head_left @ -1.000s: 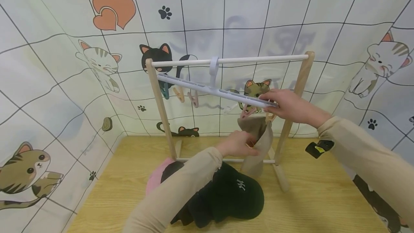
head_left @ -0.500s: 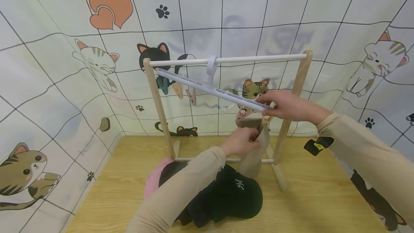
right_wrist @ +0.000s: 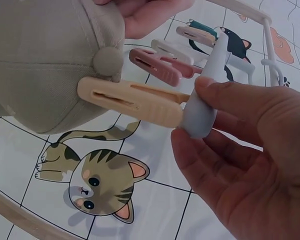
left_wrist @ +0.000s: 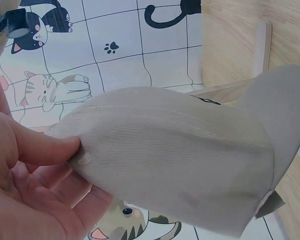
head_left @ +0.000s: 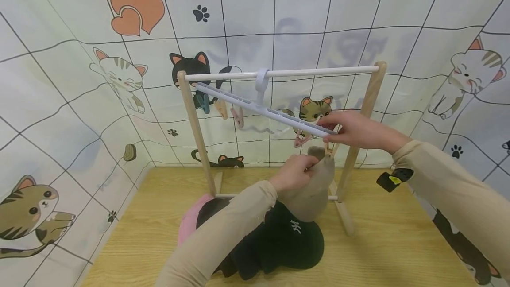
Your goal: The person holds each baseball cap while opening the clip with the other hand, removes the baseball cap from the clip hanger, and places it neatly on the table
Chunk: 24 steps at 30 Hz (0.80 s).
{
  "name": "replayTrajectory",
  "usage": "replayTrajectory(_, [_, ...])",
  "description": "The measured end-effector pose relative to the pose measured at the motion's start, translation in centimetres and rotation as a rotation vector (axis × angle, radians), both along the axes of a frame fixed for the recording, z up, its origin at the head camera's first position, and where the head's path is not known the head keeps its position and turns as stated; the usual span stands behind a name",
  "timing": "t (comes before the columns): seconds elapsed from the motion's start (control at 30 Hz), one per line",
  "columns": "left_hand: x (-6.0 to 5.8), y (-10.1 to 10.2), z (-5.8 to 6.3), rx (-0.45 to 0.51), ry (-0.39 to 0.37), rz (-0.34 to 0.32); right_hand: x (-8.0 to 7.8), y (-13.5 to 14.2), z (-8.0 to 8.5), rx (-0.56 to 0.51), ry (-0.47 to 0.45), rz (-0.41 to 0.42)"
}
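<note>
A beige cap (head_left: pixel 312 189) hangs at the lowered right end of the white clip hanger (head_left: pixel 260 110). A peach clip (right_wrist: pixel 132 102) bites the cap fabric beside its top button in the right wrist view. My left hand (head_left: pixel 295 172) pinches the cap; in the left wrist view, thumb and fingers lie on either side of its fabric. My right hand (head_left: pixel 350 131) holds the hanger's right end between thumb and fingers, just above the peach clip. A pink clip (head_left: pixel 301 139) hangs nearby, apart from the cap.
The hanger hooks over the white rail of a wooden rack (head_left: pixel 195 134). Teal, peach and pink clips (head_left: pixel 237 117) dangle from its raised left side. A dark green cap (head_left: pixel 296 242) and a pink cap (head_left: pixel 191 220) lie with other dark ones on the wooden table (head_left: pixel 390 234).
The beige cap has turned and swung leftward with my left hand, and its edge has come away from the pink clip. My right hand stays on the hanger, which has tilted further.
</note>
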<state>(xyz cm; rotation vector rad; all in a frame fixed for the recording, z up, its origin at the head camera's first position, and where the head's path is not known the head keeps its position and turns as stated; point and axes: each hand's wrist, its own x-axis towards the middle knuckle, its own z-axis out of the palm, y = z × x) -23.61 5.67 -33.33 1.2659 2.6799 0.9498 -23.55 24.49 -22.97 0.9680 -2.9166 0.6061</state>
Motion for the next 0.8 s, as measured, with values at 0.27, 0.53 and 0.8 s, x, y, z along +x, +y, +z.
replayTrajectory(0.27, [0.2, -0.3, 0.3, 0.002, -0.007, -0.009, -0.3, 1.9, -0.5, -0.118, -0.146, 0.004])
replayTrajectory(0.53, [0.4, -0.5, 0.5, 0.019, -0.025, -0.002, -1.1, 4.0, -1.5, -0.195, -0.384, 0.018])
replayTrajectory(0.8, [0.4, -0.4, 0.3, 0.019, -0.023, -0.008, -1.4, 4.3, -2.7, -0.273, -0.512, 0.031])
